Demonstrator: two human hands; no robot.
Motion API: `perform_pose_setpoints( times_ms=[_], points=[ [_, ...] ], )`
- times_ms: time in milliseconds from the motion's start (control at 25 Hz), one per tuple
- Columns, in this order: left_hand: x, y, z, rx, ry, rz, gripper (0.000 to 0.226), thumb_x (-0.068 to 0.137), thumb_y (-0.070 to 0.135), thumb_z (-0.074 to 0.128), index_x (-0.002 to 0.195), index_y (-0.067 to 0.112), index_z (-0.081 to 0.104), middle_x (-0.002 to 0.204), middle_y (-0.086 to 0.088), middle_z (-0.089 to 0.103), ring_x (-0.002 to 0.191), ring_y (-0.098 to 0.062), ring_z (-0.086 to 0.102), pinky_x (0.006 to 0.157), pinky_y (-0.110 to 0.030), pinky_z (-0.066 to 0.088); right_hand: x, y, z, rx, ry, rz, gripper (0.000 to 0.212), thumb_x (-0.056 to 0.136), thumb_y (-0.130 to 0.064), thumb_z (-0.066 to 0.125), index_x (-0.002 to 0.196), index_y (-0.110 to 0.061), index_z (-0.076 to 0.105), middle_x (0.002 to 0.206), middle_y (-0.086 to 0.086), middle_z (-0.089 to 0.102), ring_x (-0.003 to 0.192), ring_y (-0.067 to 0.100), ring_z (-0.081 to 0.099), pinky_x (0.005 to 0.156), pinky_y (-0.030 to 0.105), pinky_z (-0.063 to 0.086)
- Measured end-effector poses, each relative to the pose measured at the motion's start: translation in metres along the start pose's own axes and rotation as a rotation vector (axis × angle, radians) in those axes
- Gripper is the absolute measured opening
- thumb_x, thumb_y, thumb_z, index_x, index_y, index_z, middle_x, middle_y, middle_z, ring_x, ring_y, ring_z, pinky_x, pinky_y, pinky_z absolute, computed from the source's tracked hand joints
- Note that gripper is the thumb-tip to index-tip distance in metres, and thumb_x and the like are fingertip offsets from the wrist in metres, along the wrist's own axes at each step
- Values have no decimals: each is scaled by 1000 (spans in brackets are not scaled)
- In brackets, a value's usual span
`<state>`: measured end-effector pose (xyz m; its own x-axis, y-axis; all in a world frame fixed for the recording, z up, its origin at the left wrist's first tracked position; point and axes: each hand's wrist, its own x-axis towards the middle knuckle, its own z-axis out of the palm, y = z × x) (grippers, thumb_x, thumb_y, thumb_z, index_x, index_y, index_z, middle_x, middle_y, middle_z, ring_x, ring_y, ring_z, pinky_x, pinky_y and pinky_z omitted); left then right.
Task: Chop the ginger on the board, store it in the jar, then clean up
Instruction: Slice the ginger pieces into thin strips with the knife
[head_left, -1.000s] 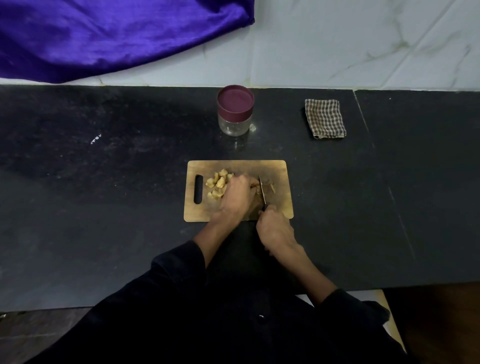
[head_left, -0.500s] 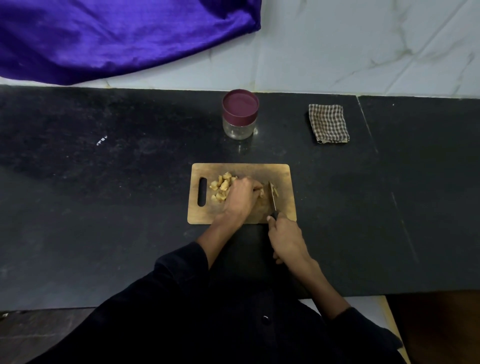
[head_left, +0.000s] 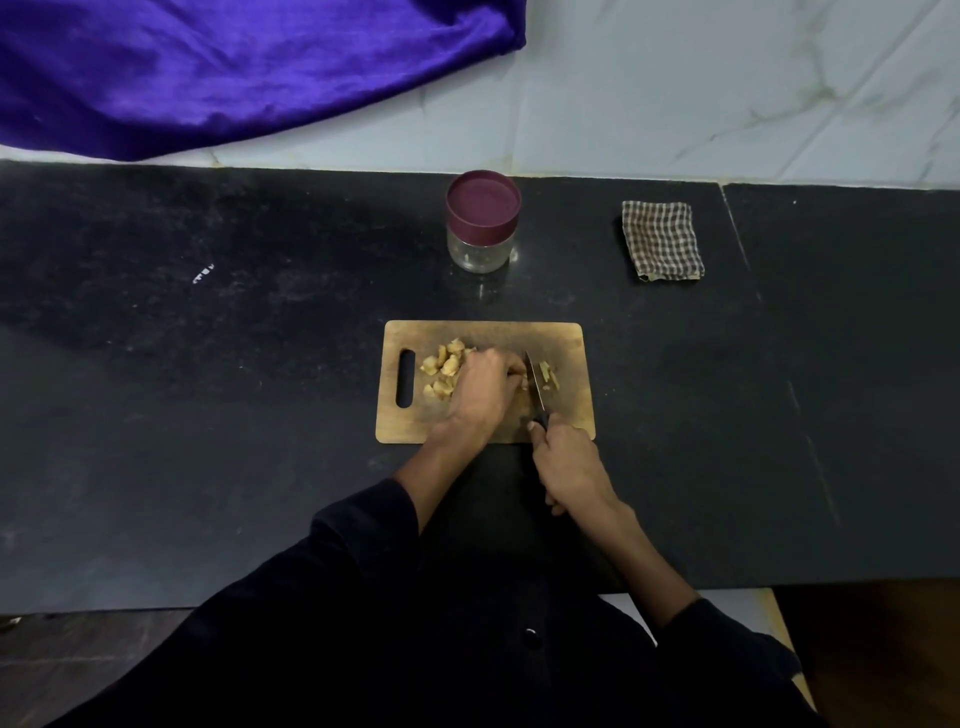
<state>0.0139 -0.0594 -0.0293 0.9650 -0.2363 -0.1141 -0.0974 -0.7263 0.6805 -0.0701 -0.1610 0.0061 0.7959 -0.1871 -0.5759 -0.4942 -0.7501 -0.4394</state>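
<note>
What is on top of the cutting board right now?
On the cutting board: ginger chunks at left, thin slices right of the knife. The left hand covers the piece being cut; the right hand holds the knife's handle.

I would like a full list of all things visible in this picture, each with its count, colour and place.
board: one, wooden brown, on the counter centre
ginger: a pile of pale yellow pieces on the board's left, a few slices right of the knife
knife: one, dark, on the board
jar: one, clear with maroon lid on, behind the board
cloth: one, checked brown, counter back right
fabric: one, purple, on the wall
counter: one, black
left hand: on the ginger
right hand: grips the knife
</note>
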Motion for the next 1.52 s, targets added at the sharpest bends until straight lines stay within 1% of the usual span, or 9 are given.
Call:
perform_pose_setpoints(
  times_ms=[200, 400, 640, 880, 1040, 1120, 1280, 1360, 1520],
  points=[
    [-2, 1, -1, -4, 16, 26, 19, 87, 1, 62, 99, 8, 74, 102, -5, 72, 92, -15, 66, 87, -27, 51, 3, -3, 4, -20, 12, 19, 24, 106, -36, 35, 106, -14, 45, 88, 9, 62, 72, 26, 70, 63, 45, 62],
    [-5, 1, -1, 8, 27, 36, 19, 88, 1, 59, 98, 8, 74, 98, -5, 72, 88, -14, 66, 84, -26, 52, 0, 0, 16, -79, 16, 26, 22, 106, -30, 36, 108, -10, 45, 103, 14, 61, 92, 34, 66, 79, 52, 57],
    [-6, 3, -2, 14, 21, 17, 19, 89, 3, 60, 101, 9, 73, 101, -5, 72, 92, -14, 66, 84, -21, 49, -2, 5, 19, -54, 14, 25, 21, 105, -31, 37, 106, -12, 47, 90, 6, 52, 87, 31, 66, 77, 50, 58],
    [1, 3, -2, 31, 5, -3, 18, 86, 3, 63, 96, 11, 75, 94, -4, 74, 86, -14, 68, 82, -29, 55, 10, -9, 9, -91, 60, 49, 23, 105, -25, 39, 118, -9, 49, 110, 13, 62, 99, 30, 62, 73, 39, 45],
    [-2, 1, 1, 22, 4, -15, 17, 83, 0, 64, 88, 11, 76, 87, -3, 74, 79, -12, 67, 77, -32, 56, 18, -12, 9, -14, 87, 71, 22, 104, -29, 40, 115, -12, 48, 102, 11, 63, 89, 28, 67, 78, 46, 58],
    [-1, -1, 0, 16, 22, -10, 17, 84, 2, 65, 92, 11, 75, 92, -3, 74, 83, -11, 67, 81, -28, 55, 15, -6, 6, 55, 72, 88, 22, 105, -34, 36, 109, -14, 45, 90, 9, 62, 73, 26, 69, 66, 45, 61],
    [-2, -3, -1, 0, 32, 25, 14, 85, 5, 66, 95, 9, 74, 95, -4, 73, 87, -13, 67, 84, -29, 54, 5, 7, -3, 201, 32, 63, 26, 106, -35, 35, 107, -12, 47, 77, 11, 62, 47, 20, 60, 40, 31, 52],
    [-4, -4, -3, -48, 47, 39, 15, 83, 0, 66, 93, 7, 73, 91, -5, 72, 86, -15, 67, 83, -31, 54, 5, 9, -6, 256, 29, 54, 26, 106, -35, 35, 107, -12, 49, 75, 11, 60, 44, 18, 55, 38, 26, 46],
    [-6, 0, -9, -69, 61, 40, 18, 83, -2, 66, 98, 4, 72, 97, -7, 72, 92, -15, 66, 87, -24, 51, 6, 6, -6, 207, 23, 24, 26, 106, -35, 36, 110, -12, 50, 76, 11, 61, 45, 18, 58, 39, 26, 47]
  ],
)
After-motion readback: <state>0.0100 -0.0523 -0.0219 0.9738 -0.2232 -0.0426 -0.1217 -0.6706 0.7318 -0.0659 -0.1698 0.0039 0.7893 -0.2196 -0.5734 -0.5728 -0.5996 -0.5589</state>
